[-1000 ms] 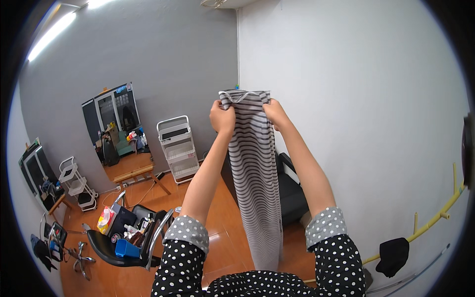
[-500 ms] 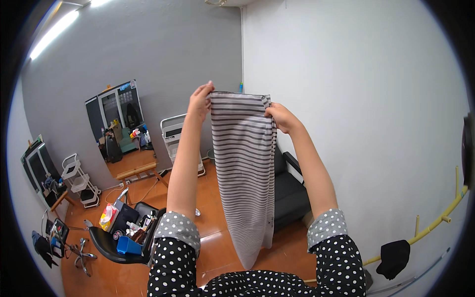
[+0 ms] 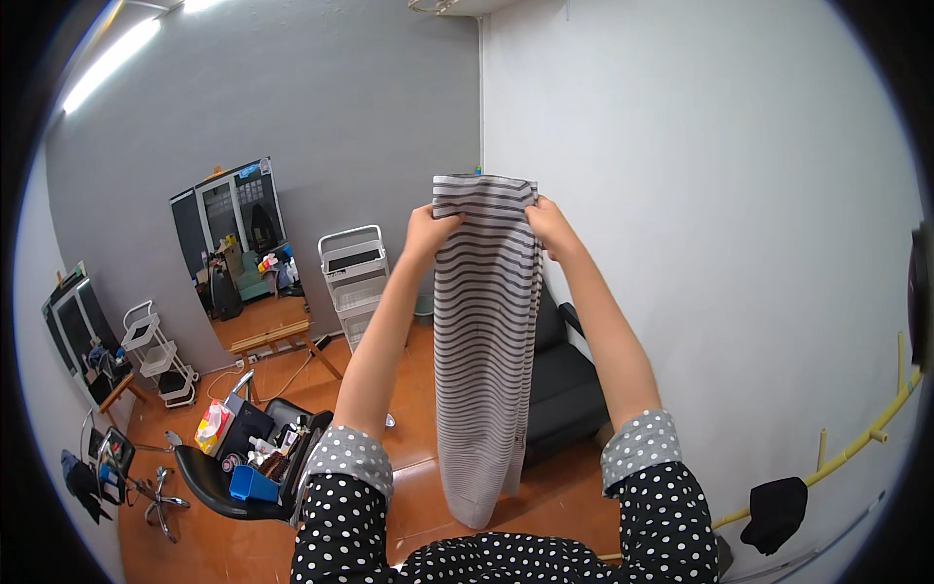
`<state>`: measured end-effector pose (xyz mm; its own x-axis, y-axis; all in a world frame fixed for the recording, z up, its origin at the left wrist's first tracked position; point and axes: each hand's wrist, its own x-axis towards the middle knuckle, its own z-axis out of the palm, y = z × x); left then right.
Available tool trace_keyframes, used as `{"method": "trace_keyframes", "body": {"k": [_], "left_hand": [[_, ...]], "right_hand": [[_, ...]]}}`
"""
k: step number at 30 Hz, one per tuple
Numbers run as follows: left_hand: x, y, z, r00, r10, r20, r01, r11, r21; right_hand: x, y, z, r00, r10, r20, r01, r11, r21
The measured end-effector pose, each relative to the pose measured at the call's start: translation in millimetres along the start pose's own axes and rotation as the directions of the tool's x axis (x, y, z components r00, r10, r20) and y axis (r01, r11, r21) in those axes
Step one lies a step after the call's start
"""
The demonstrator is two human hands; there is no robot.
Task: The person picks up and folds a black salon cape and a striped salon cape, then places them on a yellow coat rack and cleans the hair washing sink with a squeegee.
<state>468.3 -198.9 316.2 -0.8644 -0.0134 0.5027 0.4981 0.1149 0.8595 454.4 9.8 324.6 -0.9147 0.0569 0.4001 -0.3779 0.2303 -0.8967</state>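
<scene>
A long striped cloth [image 3: 484,331], white with dark grey bands, hangs folded lengthwise in front of me, its lower end tapering down over the floor. My left hand [image 3: 433,232] is closed on its left edge, a little below the top, with the thumb across the front. Gripping the right edge at about the same height is my right hand [image 3: 552,226], its fingers partly hidden behind the fabric. The top of the cloth stands up above both hands.
A black sofa [image 3: 559,394] stands behind the cloth. To the left are a black salon chair [image 3: 209,484] loaded with a blue container [image 3: 253,484] and bottles, a white trolley [image 3: 352,238] and a leaning mirror [image 3: 238,258]. A yellow rack [image 3: 837,467] holds black cloth at right.
My left hand has moved right and down from the cloth's top left corner to grip its side edge. The cloth's top has shifted slightly right; my right hand keeps its hold.
</scene>
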Motion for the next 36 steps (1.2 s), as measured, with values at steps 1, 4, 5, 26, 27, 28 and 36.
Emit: {"method": "trace_keyframes", "body": {"k": [1, 4, 5, 26, 27, 28, 36], "left_hand": [[1.7, 4.1, 16.9, 0.999, 0.002, -0.051, -0.002, 1.000, 0.009], [3.9, -9.5, 31.0, 0.978, 0.072, -0.196, -0.070, 0.997, 0.019], [2.1, -6.4, 39.9, 0.979, 0.059, -0.195, -0.060, 0.998, 0.000], [-50.7, 11.9, 42.5, 0.938, 0.273, -0.213, -0.185, 0.916, 0.357], [-67.0, -12.0, 39.9, 0.836, 0.453, -0.309, -0.311, 0.856, 0.414], [-84.1, -39.7, 47.3, 0.691, 0.616, -0.380, -0.431, 0.772, 0.468], [-279.5, -219.0, 102.3, 0.781, -0.625, 0.012, 0.351, 0.422, -0.836]], "right_hand": [[17.5, 16.3, -2.8, 0.993, -0.080, -0.088, 0.076, 0.996, -0.051], [3.9, 1.0, 36.8, 0.981, -0.117, -0.157, 0.098, 0.987, -0.126], [2.5, -0.2, 40.5, 0.983, -0.100, -0.157, 0.081, 0.989, -0.124], [-16.6, -19.2, 56.3, 0.970, -0.238, 0.045, 0.242, 0.943, -0.229], [-32.2, -34.5, 62.7, 0.970, -0.243, -0.013, 0.235, 0.948, -0.213], [-29.6, -34.7, 62.5, 0.960, -0.270, -0.079, 0.248, 0.944, -0.217], [-24.3, -56.9, 69.1, 0.900, -0.311, -0.304, 0.269, 0.947, -0.175]]}}
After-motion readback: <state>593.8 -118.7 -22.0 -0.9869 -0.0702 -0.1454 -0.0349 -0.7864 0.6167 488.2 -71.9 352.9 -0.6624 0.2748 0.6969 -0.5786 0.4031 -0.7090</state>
